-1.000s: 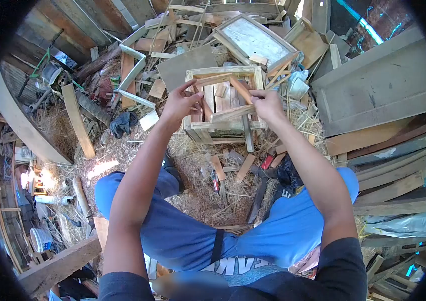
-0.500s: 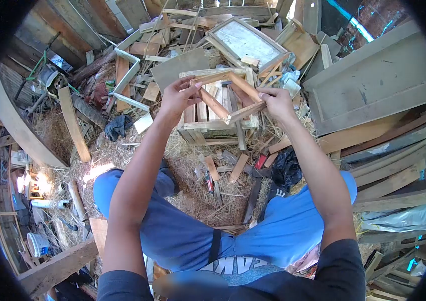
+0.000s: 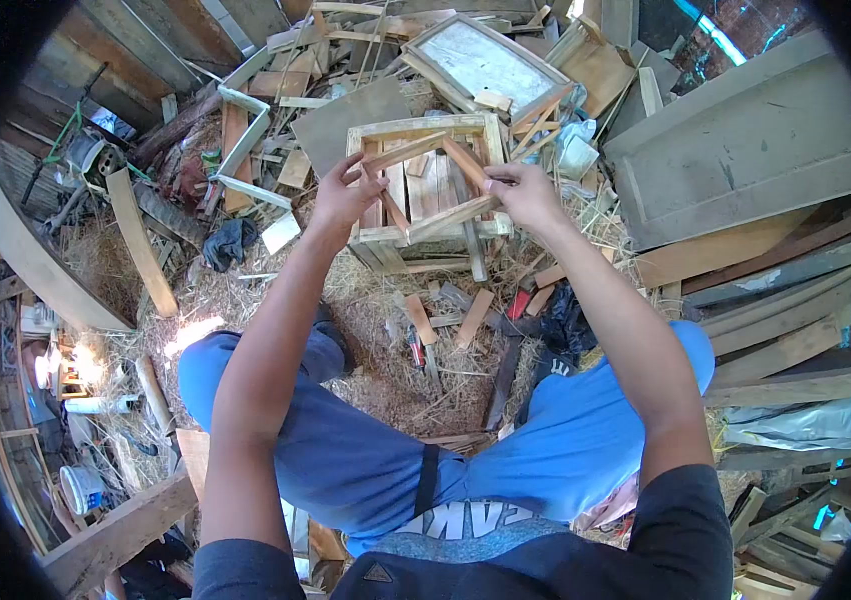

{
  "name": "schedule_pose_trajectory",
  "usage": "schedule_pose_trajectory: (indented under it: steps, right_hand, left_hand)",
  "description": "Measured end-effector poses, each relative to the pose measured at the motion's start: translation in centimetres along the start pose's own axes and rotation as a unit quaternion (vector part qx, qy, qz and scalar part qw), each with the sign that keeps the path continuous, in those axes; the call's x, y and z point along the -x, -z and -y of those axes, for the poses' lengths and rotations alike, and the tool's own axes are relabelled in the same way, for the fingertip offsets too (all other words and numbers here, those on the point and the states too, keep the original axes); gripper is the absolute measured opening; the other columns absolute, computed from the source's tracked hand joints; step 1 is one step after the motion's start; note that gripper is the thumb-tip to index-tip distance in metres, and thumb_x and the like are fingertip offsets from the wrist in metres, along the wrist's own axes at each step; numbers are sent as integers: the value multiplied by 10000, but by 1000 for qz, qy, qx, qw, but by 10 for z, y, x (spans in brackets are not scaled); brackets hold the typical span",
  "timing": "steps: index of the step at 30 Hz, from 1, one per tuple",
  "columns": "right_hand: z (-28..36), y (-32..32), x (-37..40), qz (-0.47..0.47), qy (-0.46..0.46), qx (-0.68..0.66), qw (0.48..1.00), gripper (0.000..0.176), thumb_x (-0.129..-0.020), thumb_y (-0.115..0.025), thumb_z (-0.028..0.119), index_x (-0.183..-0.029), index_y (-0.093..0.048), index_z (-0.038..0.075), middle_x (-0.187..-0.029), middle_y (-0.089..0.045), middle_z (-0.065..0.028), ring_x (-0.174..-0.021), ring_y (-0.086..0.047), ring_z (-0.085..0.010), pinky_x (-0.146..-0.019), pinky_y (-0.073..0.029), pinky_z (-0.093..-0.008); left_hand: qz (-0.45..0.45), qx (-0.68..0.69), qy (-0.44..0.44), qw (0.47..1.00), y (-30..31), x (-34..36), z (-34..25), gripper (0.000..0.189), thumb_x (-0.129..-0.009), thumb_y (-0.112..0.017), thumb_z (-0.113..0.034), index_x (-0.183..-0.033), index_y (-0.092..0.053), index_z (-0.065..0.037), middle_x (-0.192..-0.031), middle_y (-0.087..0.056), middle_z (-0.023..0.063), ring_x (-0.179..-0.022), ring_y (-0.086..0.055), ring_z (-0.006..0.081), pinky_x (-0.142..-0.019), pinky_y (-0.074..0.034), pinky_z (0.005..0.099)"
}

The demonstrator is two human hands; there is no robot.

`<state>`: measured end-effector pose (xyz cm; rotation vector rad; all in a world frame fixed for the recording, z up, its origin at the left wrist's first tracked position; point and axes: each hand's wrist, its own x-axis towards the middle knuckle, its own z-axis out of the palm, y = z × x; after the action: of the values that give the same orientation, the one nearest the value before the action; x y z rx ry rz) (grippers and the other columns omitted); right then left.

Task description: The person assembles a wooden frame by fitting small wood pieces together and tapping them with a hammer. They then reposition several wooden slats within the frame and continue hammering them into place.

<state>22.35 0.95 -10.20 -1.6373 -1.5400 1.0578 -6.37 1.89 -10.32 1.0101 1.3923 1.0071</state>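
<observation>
A small four-sided wooden frame (image 3: 465, 165) is held up in front of me, over a low slatted wooden crate (image 3: 375, 132). My left hand (image 3: 343, 200) grips the frame's left corner between thumb and fingers. At its right corner, my right hand (image 3: 525, 195) pinches the wood. The frame is tilted, and the crate's slats show through its opening. A narrow grey stick-like piece (image 3: 475, 250) leans across the crate's near side, partly hidden behind the frame.
Wood scraps (image 3: 475, 318) and a red-handled tool (image 3: 416, 350) lie on the straw-covered ground between my legs. A black plastic bag (image 3: 567, 320) is near my right knee. Behind the crate rests a framed panel (image 3: 485, 65); a large grey board (image 3: 745, 150) leans at right.
The frame has shifted slightly left and turned, its left side now steeper and narrower to view. Both hands still hold it. My view has shifted a little.
</observation>
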Motion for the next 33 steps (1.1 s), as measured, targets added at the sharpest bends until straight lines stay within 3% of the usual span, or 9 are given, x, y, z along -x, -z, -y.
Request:
schedule_pose_trajectory:
  steps: [6,10,13,16,19,21,25,30,33]
  right_hand:
    - [-7,-9,-5,20,2,2,1000,331,-912,-707,98,-1228,-717,1,-1058,-769,-177,-955,-743,-233,-875,-553,-347]
    - [-1,-7,-3,28,22,-8,999,366,-902,-696,58,-1263,-698,2,-1076,-766,-177,-985,-742,-222,-880,-558,-344]
    - [-7,-9,-8,28,17,-22,999,367,-894,-688,33,-1259,-702,2,-1080,-767,-169,-986,-736,-208,-876,-556,-329]
    - [-9,-14,-11,-12,48,-95,994,357,-888,-713,52,-1243,-715,8,-1063,-770,-169,-959,-726,-207,-838,-557,-323]
    - [-4,-8,-12,-30,-24,-61,997,347,-892,-725,56,-1234,-717,-5,-1058,-762,-164,-921,-718,-208,-801,-577,-314]
    - [-2,-3,-14,-16,-101,-152,983,338,-953,-713,106,-1250,-685,-52,-961,-740,-137,-887,-702,-173,-731,-566,-278]
    - [9,-6,-8,-18,-130,-304,943,324,-961,-724,136,-1207,-687,-72,-912,-726,-131,-813,-697,-161,-637,-555,-268]
    - [16,5,-12,-107,-23,-116,987,248,-957,-739,144,-1125,-709,-35,-951,-735,-111,-802,-693,-137,-670,-562,-272]
    - [22,16,-9,-94,62,-105,988,233,-957,-733,128,-1127,-706,-29,-1003,-742,-106,-867,-704,-140,-749,-574,-287]
  left_hand:
    - [31,29,16,999,1,-5,9,821,-906,-682,46,-1602,-251,-9,-1603,-366,217,-1145,-649,269,-874,-584,334]
    - [43,31,29,998,-3,6,3,887,-903,-658,70,-1627,-154,-21,-1620,-339,211,-1098,-669,285,-812,-607,358]
    - [-9,27,7,1000,-2,-3,8,926,-903,-647,76,-1635,-90,-30,-1601,-358,238,-1038,-688,297,-767,-622,383]
    - [-8,32,29,999,4,-10,10,911,-908,-642,74,-1634,-101,-31,-1539,-431,249,-994,-699,299,-783,-629,403]
    - [4,37,32,999,7,-15,16,888,-920,-640,63,-1630,-113,-19,-1458,-500,248,-1002,-699,296,-803,-630,416]
    - [24,109,26,993,6,-16,17,868,-923,-645,56,-1623,-134,-3,-1372,-547,217,-994,-701,288,-830,-629,427]
    - [15,121,-12,992,-2,-7,9,800,-923,-651,51,-1590,-209,31,-1276,-593,199,-984,-703,281,-856,-626,431]
    - [-21,64,26,997,3,-12,4,694,-937,-694,-24,-1509,-308,51,-1118,-643,150,-983,-702,253,-868,-622,410]
    - [11,12,4,1000,7,-14,7,715,-946,-730,-116,-1527,-340,27,-1082,-650,116,-985,-697,227,-836,-607,385]
